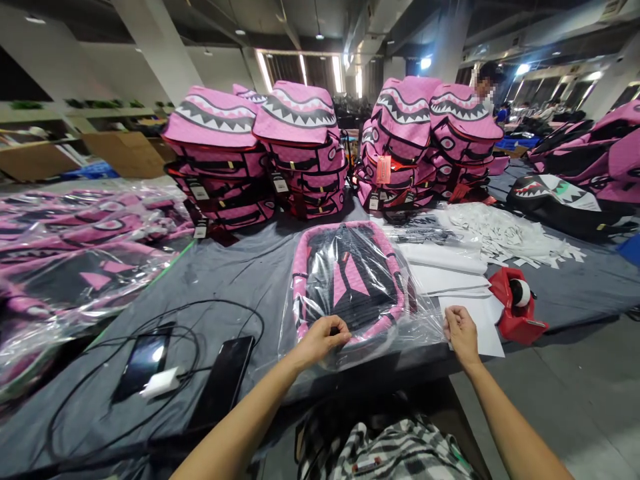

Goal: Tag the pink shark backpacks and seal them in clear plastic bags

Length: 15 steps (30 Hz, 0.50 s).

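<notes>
A pink and black backpack lies flat in front of me inside a clear plastic bag. My left hand is over the near edge of the backpack, its fingers pinched on the plastic. Off to the right, my right hand pinches the bag's outer edge, and the film stretches between the two hands. Beside that hand lie white paper sheets and a red tape dispenser with a white roll.
Stacked pink backpacks stand along the back. Bagged backpacks cover the left side. A phone, a white charger, a black device and looping cables lie left. White strips are heaped right. A person stands far back.
</notes>
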Each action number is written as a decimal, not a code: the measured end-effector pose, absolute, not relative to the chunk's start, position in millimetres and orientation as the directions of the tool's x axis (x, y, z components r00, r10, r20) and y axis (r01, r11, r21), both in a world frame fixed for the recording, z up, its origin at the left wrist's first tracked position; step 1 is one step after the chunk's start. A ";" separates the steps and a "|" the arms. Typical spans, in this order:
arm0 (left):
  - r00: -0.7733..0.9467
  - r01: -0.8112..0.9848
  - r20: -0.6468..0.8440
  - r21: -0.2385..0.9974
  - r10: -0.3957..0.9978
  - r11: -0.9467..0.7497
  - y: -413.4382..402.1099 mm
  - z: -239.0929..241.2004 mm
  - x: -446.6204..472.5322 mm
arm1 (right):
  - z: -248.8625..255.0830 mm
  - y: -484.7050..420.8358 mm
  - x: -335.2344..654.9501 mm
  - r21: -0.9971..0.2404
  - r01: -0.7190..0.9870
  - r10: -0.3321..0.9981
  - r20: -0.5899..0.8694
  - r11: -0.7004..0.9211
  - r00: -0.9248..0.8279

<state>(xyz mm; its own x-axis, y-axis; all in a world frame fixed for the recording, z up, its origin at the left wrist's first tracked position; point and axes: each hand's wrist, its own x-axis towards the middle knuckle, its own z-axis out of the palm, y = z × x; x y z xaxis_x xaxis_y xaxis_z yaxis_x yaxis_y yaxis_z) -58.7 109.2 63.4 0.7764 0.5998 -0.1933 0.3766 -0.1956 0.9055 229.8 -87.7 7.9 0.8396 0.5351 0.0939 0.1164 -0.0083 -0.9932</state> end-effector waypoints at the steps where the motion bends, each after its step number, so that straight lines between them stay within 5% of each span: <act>1: 0.774 0.381 -0.215 0.909 0.596 -0.167 109.6 63.1 -57.9 | 6.9 -86.8 229.9 -0.992 0.122 0.530 0.085 -0.036 0.844; 8: 0.762 0.364 -0.283 0.931 0.582 -0.024 107.0 68.3 -50.2 | 0.4 -81.2 235.7 -0.948 0.253 0.536 0.114 -0.193 0.837; 15: 0.806 0.350 -0.193 0.918 0.560 -0.188 118.5 50.4 -56.1 | 39.2 -153.8 304.8 -0.839 0.423 0.328 0.315 -0.342 0.890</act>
<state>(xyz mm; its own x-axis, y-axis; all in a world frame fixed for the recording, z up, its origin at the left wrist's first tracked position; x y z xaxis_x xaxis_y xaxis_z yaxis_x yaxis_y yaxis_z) -56.1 118.5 50.4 0.8060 0.5596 -0.1929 0.3501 -0.1879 0.9177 304.8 -153.8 39.2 0.8904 0.3283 0.3152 0.4230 -0.3415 -0.8393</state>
